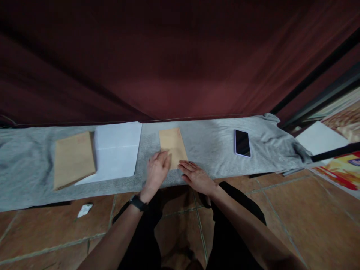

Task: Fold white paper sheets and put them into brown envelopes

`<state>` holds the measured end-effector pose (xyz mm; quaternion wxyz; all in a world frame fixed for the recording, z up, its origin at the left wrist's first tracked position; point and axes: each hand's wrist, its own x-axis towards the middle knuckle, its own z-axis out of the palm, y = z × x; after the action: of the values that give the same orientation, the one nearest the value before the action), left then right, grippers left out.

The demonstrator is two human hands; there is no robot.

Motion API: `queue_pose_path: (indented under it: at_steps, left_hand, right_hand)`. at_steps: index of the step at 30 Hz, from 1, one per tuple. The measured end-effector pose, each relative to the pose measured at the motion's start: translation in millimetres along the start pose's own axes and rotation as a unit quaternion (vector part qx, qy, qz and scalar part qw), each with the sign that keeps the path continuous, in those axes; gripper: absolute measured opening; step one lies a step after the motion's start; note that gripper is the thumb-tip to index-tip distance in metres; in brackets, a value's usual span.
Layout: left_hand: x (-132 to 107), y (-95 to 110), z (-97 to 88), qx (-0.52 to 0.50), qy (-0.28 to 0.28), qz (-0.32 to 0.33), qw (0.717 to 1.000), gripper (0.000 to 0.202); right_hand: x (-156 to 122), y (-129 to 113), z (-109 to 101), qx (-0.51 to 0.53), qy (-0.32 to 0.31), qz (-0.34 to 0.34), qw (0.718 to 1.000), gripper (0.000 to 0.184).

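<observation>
A small tan paper envelope (172,140) with red print near its top right corner lies flat on a grey cloth. My left hand (158,168), slightly blurred, rests at the envelope's left edge with its fingers loosely bent; a dark watch is on that wrist. At the lower right corner, my right hand (197,177) lies palm down, fingers stretched out and their tips touching the paper. To the left are white paper sheets (118,146) with a crease across them. A stack of brown envelopes (74,159) partly overlaps the sheets.
The grey cloth (208,146) covers a long, narrow surface. A phone (242,143) with a purple edge lies to the right. Behind hangs a dark red curtain (180,75). A crumpled white tissue (84,210) is on the tiled floor (101,212). Colourful printed packaging (340,172) stands far right.
</observation>
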<state>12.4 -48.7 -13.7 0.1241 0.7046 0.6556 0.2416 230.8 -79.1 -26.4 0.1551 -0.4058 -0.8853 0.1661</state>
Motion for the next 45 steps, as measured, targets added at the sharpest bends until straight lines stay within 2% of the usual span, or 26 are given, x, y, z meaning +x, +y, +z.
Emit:
queue_pose_path:
  at_steps: [2,4,7,9,11,14,20,24,31,38,42,45]
  left_hand:
    - [21,-1,6.3,-0.002,-0.016,0.102,0.995,0.05]
    - [51,-5,16.4,0.018,-0.054,0.155,0.986,0.055]
    - [99,-15,32.9,0.056,-0.115,0.173,0.976,0.061]
    - [125,-20,41.3,0.075,-0.129,0.166,0.975,0.063]
    - [142,-22,46.7,0.092,-0.133,0.154,0.975,0.064]
    - [151,-20,50.5,0.116,-0.135,0.157,0.971,0.064]
    - [136,-20,48.8,0.144,-0.169,0.22,0.95,0.064]
    - [115,-22,45.6,0.134,-0.205,0.257,0.935,0.066]
    - [72,-18,35.6,0.105,-0.225,0.312,0.917,0.064]
    - [35,-18,32.0,0.1,-0.227,0.351,0.903,0.063]
    - [23,-18,31.7,0.106,-0.223,0.363,0.898,0.066]
    - [16,-13,28.4,0.129,-0.236,0.356,0.895,0.07]
  right_hand:
    - [1,2,0,0.005,-0.008,0.003,1.0,0.047]
    - [2,3,-1,0.009,-0.012,0.007,1.0,0.047]
    - [3,4,-4,0.02,-0.009,-0.003,1.0,0.047]
    - [4,5,-7,0.031,-0.001,-0.016,0.999,0.046]
    - [4,5,-9,0.041,0.009,-0.022,0.999,0.045]
    - [5,6,-12,0.049,0.009,-0.023,0.999,0.043]
    - [7,14,-13,0.071,-0.023,-0.014,0.997,0.039]
    - [8,18,-13,0.08,-0.041,0.007,0.996,0.038]
    - [13,26,-15,0.14,-0.045,0.014,0.989,0.034]
    - [14,39,-15,0.21,-0.02,0.006,0.978,0.031]
    - [15,41,-13,0.235,-0.01,-0.002,0.972,0.026]
    - [16,39,-16,0.245,-0.002,0.019,0.969,0.023]
